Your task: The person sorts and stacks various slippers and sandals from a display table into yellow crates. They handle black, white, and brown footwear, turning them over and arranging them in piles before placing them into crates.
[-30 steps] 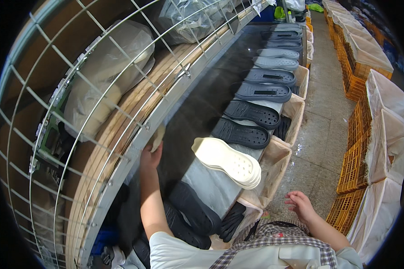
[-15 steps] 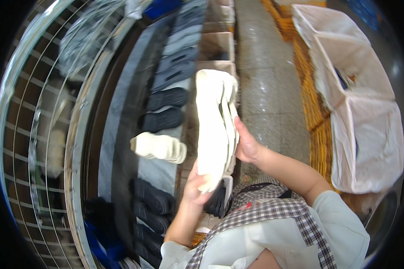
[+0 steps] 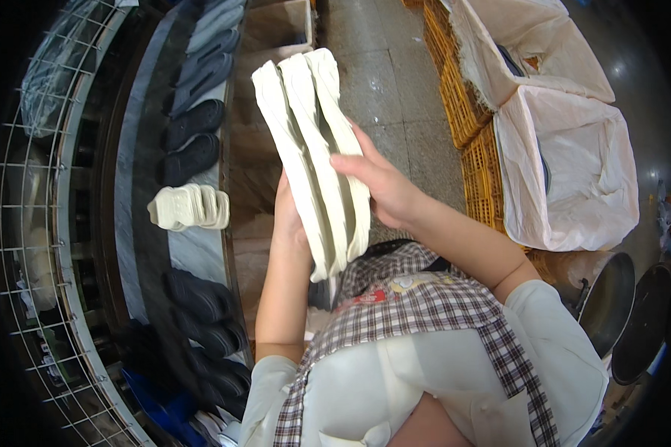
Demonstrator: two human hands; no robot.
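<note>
Between my two hands, raised in front of me, is a small stack of cream shoe soles (image 3: 306, 104) seen edge-on, with several layers side by side. My left hand (image 3: 288, 211) is wrapped round the stack's left side, its fingers mostly hidden behind it. On the other side, my right hand (image 3: 384, 182) grips the soles, with the thumb over the edge and fingers behind. To the left, another stack of cream soles (image 3: 190, 207) lies on the grey bench top (image 3: 200, 249).
Dark slippers or soles (image 3: 194, 156) line the bench, with more dark footwear (image 3: 205, 305) nearer me. A wire rack (image 3: 48, 223) stands far left. On the right are white-lined bins (image 3: 574, 179) and yellow plastic crates (image 3: 481, 182); lined boxes (image 3: 276, 30) stand beside the bench.
The held soles have turned so their edges face up, fanned slightly apart. My right thumb now lies across them. My view has shifted to the right.
</note>
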